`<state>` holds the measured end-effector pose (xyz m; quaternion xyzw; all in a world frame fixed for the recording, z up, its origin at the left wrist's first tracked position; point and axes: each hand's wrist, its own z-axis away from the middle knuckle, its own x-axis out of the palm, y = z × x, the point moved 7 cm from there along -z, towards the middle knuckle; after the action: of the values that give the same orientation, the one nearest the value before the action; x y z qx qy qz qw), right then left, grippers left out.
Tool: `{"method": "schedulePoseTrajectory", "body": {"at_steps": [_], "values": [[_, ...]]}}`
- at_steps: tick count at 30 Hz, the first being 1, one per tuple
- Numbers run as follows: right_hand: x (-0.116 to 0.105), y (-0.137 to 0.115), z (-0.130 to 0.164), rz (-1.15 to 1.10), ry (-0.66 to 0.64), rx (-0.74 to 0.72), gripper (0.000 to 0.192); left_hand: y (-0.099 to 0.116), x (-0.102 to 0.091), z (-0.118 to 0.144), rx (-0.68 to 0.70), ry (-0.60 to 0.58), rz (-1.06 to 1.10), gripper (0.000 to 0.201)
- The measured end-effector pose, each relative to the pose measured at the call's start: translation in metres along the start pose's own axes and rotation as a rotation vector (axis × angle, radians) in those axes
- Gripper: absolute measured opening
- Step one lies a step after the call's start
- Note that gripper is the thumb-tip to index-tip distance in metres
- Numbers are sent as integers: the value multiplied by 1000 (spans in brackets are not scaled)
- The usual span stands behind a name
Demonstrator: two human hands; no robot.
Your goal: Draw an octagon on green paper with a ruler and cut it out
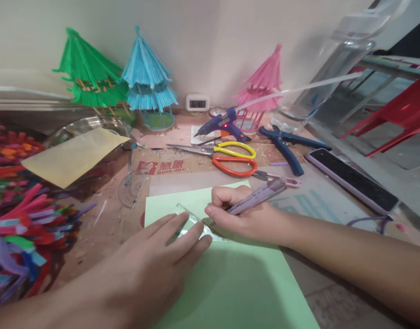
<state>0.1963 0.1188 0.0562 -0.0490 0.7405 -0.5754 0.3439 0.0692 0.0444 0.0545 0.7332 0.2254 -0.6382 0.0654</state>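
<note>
A sheet of light green paper [244, 283] lies in front of me on the table. My left hand [162, 256] rests flat on it, fingers stretched out and slightly apart, pressing down a clear plastic set square [187, 218] that is partly hidden under the fingers. With closed fingers my right hand [246, 212] grips a purple-grey pen [258, 196], tilted, its tip end down by the set square's edge. Just beyond the paper lie scissors [227, 157] with one yellow and one orange handle. A clear protractor [129, 189] is left of the paper.
A blue glue gun [223, 125], blue pliers [285, 146] and a phone [352, 180] lie beyond my right hand. Green [90, 73], blue [148, 80] and pink [261, 87] model pavilions stand by the wall. Colourful pipe cleaners [21, 237] pile up at left, near a metal bowl [90, 122].
</note>
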Motion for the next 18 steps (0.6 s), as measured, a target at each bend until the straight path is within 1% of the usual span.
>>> {"method": "schedulePoseTrajectory", "body": {"at_steps": [3, 6, 10, 12, 14, 15, 18], "values": [[-1, -2, 1, 33, 11, -36, 30, 8, 8, 0, 94, -97, -38, 31], [0, -2, 1, 58, -9, -45, 29, 11, 15, 3, 114, -150, -36, 33], [1, -1, 2, 78, -40, -35, 29, 13, 15, 6, 105, -85, -36, 28], [1, -1, 2, 120, -40, -48, 29, 13, 15, 6, 98, -85, -72, 28], [1, -1, 4, 169, -29, -73, 29, 14, 16, 6, 116, -107, -100, 25], [1, -1, 4, 187, -19, -88, 30, 14, 15, 6, 127, -100, -105, 25], [0, -1, 5, 221, 3, -119, 31, 12, 13, 5, 101, -48, -106, 35]]}}
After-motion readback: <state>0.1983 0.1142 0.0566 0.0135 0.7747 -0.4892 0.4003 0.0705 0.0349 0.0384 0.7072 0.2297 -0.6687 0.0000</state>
